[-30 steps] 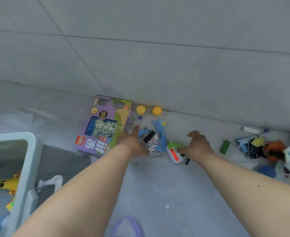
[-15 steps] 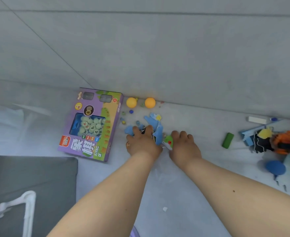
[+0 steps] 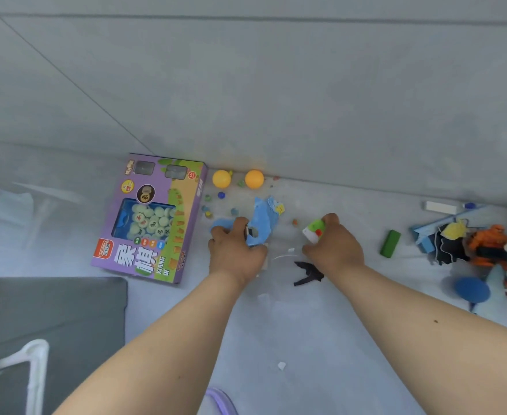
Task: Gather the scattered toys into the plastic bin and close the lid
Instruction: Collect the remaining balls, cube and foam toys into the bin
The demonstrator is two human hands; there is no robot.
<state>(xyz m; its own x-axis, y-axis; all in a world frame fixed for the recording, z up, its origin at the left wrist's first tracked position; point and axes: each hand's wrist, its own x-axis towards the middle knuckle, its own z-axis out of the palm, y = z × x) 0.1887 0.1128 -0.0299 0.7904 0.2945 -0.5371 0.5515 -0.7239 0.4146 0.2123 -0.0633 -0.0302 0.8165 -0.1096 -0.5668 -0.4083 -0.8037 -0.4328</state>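
The left hand (image 3: 236, 253) is curled around a blue toy (image 3: 261, 223), its fingers wrapped over the lower part while the rest of the blue piece sticks out toward the wall. Just to its right, the right hand (image 3: 334, 247) grips a small green-and-white toy (image 3: 313, 230) with a red dot, fingers closed over it. Both toys sit low over the pale grey floor (image 3: 291, 324), near the foot of the wall (image 3: 276, 100), which is faced in large grey tiles with thin dark joints.

A black scrap-like piece (image 3: 307, 274) lies on the floor beside the right wrist. Two orange-yellow balls (image 3: 238, 178) rest against the wall base, with several small coloured marbles (image 3: 221, 195) scattered around them. To the left lies a purple Xiangqi box (image 3: 153, 217), flat, its window showing pale round pieces. To the right are a green block (image 3: 390, 244), then a heap of toys (image 3: 467, 244) in blue, black, yellow and orange, and a blue disc (image 3: 472, 289).

At the lower left a dark grey mat (image 3: 51, 313) covers the floor, with a white plastic piece (image 3: 33, 354) lying on it. No bin can be made out with certainty.
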